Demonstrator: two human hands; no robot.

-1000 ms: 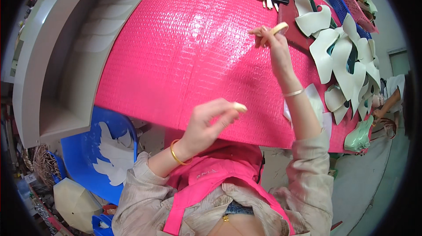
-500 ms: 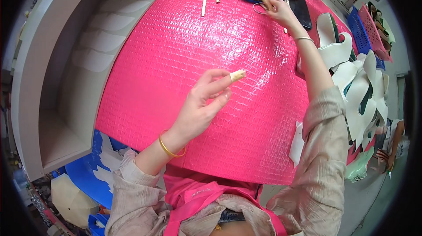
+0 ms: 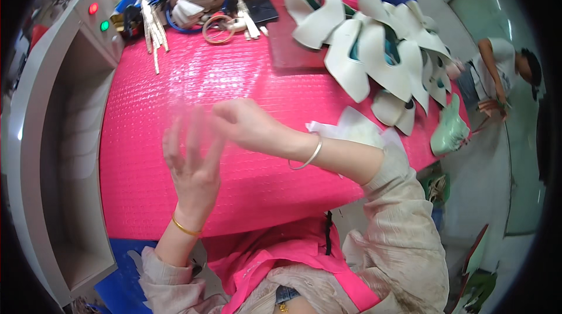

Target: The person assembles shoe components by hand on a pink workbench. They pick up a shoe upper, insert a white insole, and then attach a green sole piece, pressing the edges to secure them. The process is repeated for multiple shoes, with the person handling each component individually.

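My left hand is above the pink quilted table cover, its fingers stretched out and apart but smeared by motion. Right beside its fingertips is my right hand, with the fingers curled in a pinch. Whatever they hold, if anything, is hidden by the hand and the blur. The cream wrapping on a left fingertip cannot be made out now. Under my right forearm lie some thin white sheets.
White curved shoe-upper pieces with green lining pile up at the right. At the back are tan tape rings, pale strips and a black flat object. A grey open-fronted machine borders the left. Another person stands far right.
My right hand has come back from the tape rings to my left hand's fingertips. My left hand has turned, fingers now pointing away from me. The view has swung to the right.
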